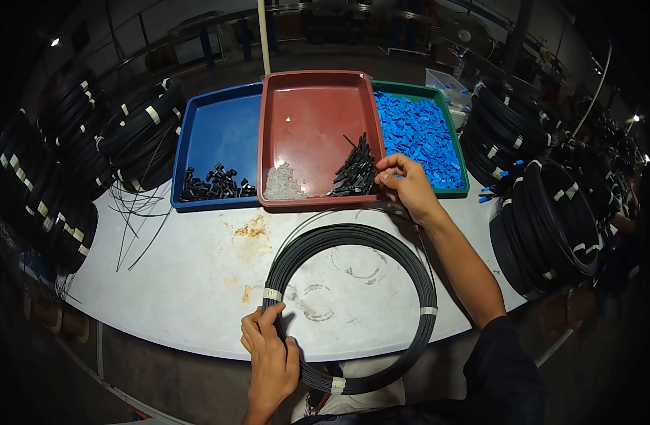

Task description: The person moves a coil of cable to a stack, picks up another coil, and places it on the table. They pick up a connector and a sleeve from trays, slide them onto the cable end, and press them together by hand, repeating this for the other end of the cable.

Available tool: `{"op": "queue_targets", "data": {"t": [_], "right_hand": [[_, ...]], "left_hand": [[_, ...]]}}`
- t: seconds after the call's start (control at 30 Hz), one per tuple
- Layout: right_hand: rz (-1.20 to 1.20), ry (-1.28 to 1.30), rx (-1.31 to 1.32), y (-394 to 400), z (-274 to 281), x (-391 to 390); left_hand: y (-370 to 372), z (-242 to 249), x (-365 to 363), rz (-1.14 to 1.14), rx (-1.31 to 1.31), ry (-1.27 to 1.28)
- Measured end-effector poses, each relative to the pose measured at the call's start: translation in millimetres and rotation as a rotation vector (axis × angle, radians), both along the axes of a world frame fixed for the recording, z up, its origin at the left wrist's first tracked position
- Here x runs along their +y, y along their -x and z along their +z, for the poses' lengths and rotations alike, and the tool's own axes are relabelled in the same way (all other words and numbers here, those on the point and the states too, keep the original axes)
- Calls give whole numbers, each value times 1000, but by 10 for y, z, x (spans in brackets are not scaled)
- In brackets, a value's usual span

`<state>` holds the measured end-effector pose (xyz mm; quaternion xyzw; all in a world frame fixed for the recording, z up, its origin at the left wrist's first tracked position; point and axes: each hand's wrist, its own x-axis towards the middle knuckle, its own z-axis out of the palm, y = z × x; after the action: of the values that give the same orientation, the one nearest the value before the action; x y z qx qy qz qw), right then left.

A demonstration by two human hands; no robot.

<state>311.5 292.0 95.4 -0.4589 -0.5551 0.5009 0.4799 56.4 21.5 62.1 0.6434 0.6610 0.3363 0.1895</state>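
A coil of black cable (353, 234), bound with white tape bands, lies on the white table and overhangs its front edge. My left hand (270, 350) is closed on the coil's left side, just below a tape band (272, 294). My right hand (408, 185) is at the red tray's (318, 127) front right corner, thumb and fingers pinched together; what they hold, if anything, is hidden. Beside those fingertips is a heap of thin black pieces (357, 170) inside the tray. A loose strand of cable (297, 225) arcs above the coil and passes under my right hand.
The blue tray (222, 127) holds black fittings (215, 184); small clear pieces (284, 182) sit in the red tray. Blue tags (421, 138) fill the green tray (461, 170). Cable coils stand stacked at left (141, 124) and right (552, 219). Loose wires (137, 219) stick out at left.
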Motion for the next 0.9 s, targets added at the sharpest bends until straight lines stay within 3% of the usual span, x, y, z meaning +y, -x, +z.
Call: {"op": "queue_targets", "data": {"t": [0.17,0.4,0.5,0.8,0.9], "right_hand": [[9,-50,-46,380,190,122],[109,-277,-398,769,-35,-155],[186,-540,-527,763,-131,-305],[234,-477,-500,417,-315,-339],[256,-561,-475,428,-267,-375]], "left_hand": [[104,-2,79,-53,18,40],[214,11,168,-151,17,76],[266,79,193,-215,46,140],[480,114,362,-419,200,87],[676,231,495,-507,192,144]]}}
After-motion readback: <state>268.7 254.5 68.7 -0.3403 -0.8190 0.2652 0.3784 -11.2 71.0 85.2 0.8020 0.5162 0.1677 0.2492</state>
